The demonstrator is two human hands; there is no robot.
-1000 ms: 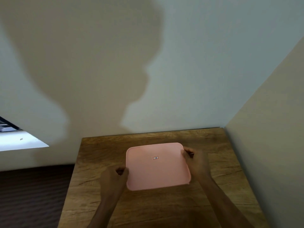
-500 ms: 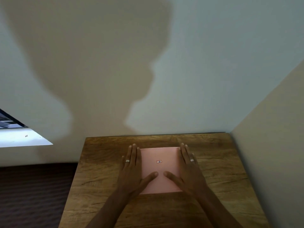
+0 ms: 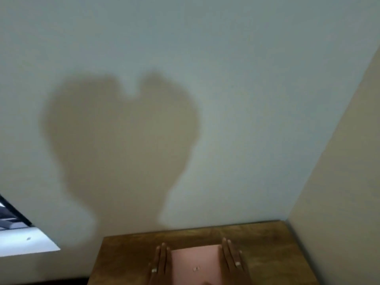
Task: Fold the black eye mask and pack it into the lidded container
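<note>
The pink lid [image 3: 195,261] of the container lies flat on the wooden table [image 3: 125,262], low in the head view and cut off by the bottom edge. A small label sits near the lid's middle. My left hand [image 3: 160,265] lies flat, palm down, along the lid's left edge, with a ring on one finger. Along the right edge my right hand [image 3: 232,261] rests the same way, also with a ring. Neither hand holds anything. No black eye mask shows, and the lid and hands hide the container's body.
A pale wall [image 3: 226,99] with a large shadow fills most of the view. A beige side wall [image 3: 345,182] meets the table's right edge. A bright opening [image 3: 22,241] with a dark frame sits at the lower left.
My hands went from gripping the lid's edges to lying flat on it. The view has since tilted up, so hands and lid now sit at the bottom edge.
</note>
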